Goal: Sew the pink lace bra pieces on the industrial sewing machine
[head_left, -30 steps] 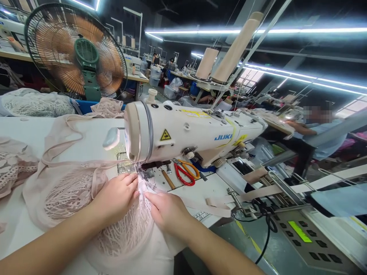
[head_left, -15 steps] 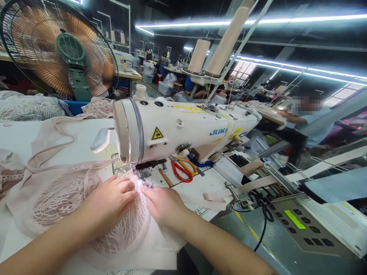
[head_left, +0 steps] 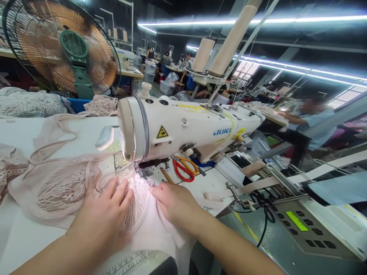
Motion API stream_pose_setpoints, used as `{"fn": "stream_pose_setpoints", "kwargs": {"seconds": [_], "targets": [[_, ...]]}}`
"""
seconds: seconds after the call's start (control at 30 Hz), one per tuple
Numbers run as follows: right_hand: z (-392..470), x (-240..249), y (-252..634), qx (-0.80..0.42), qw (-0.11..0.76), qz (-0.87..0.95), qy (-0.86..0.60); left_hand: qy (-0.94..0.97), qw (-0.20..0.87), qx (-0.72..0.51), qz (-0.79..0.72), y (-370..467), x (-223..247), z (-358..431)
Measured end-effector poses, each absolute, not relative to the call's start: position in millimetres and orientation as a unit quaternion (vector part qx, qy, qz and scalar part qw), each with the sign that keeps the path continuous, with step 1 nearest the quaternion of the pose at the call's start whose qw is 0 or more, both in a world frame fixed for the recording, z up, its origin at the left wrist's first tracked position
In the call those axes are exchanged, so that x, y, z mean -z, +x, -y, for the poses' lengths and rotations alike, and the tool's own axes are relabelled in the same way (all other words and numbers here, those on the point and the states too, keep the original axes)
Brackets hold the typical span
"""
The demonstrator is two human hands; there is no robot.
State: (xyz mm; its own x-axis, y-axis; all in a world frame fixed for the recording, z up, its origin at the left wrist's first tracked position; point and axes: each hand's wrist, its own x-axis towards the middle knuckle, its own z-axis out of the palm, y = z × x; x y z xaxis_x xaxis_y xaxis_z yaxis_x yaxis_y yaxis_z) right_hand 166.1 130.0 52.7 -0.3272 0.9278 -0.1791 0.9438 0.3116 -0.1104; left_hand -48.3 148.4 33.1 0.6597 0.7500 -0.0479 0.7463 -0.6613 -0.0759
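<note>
Spreading apart, the fingers of my left hand (head_left: 103, 214) had just drawn back from the needle end of the sewing machine (head_left: 183, 130), where they had lain close together; now they rested loosely open over the cloth, pinching nothing that showed, the thumb blurred. My right hand (head_left: 153, 191) had kept its place, thumb and forefinger closed on the edge of the pale lace (head_left: 139, 200). To my mind, that left the guiding mostly to my right while my left resettled. The lace lay between both sets of fingers, reaching toward the presser foot (head_left: 145, 172) just beyond my right fingertips.
</note>
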Motion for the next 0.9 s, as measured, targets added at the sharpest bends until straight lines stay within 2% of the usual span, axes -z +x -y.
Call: {"fn": "stream_pose_setpoints", "kwargs": {"seconds": [0.23, 0.37, 0.5, 0.7, 0.9], "targets": [[-130.8, -47.6, 169.3, 0.095, 0.063, -0.832, 0.543, -0.857, 0.034, -0.137, 0.496, -61.0, -46.0, -153.4], [-134.6, -51.7, 163.5, 0.109, 0.099, -0.826, 0.544, -0.827, -0.040, -0.178, 0.532, -74.5, -46.1, -165.9], [-137.0, -56.7, 159.1, 0.121, 0.108, -0.821, 0.547, -0.821, -0.085, -0.174, 0.538, -83.9, -43.5, -177.3], [-146.9, -62.3, 148.1, 0.129, 0.144, -0.805, 0.560, -0.843, -0.034, -0.124, 0.522, -96.3, -32.1, -195.2], [-157.1, -60.2, 133.3, 0.117, 0.168, -0.794, 0.572, -0.846, -0.037, -0.102, 0.521, -108.8, -30.0, -215.7]]}}
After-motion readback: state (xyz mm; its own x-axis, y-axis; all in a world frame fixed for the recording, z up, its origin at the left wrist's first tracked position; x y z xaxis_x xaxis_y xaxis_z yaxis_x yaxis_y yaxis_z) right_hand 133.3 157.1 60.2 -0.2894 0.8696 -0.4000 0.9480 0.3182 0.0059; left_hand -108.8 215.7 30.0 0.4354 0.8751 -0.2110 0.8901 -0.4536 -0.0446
